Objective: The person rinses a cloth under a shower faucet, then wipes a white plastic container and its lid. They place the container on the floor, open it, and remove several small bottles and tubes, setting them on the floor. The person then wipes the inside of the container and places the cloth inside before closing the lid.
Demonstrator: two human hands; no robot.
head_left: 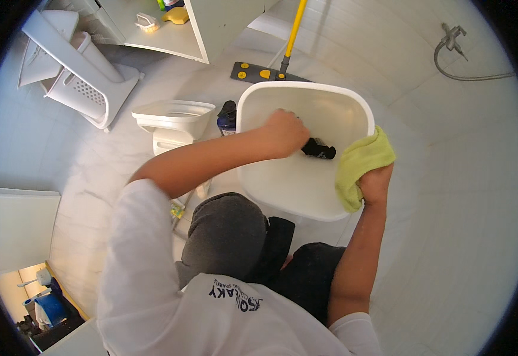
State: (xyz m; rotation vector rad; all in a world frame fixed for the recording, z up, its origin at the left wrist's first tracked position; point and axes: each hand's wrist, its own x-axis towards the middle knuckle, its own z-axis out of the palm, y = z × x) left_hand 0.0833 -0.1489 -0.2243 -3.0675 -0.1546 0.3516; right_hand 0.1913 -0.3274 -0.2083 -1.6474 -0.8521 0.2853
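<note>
Cloth at the basin's right rim, left hand over the inside

The white basin [288, 187] is on the floor [86, 237] in front of the person's knees. A yellow-green cloth [363, 155] hangs over its right rim, and the right hand [377, 183] has hold of it there, fingers closed into the folds and partly hidden by them. The left hand [287, 133] reaches in across the left rim, its back to the camera. Its fingers look bent, but I cannot tell how far they are closed or whether they grip the black item [323, 149] just beside them, inside the basin; what that item is cannot be made out

Just left of the basin is a dark blue bottle [227, 118] with a black top, and next to that a white tub [178, 118]. A flat mop [256, 72] with a yellow handle lies behind the basin. Farther left is a white rack [116, 98]; a brush [147, 22] and a yellow sponge [176, 15] sit on the cabinet shelf [161, 41]. A tap [450, 38] with a hose is on the right wall
</note>
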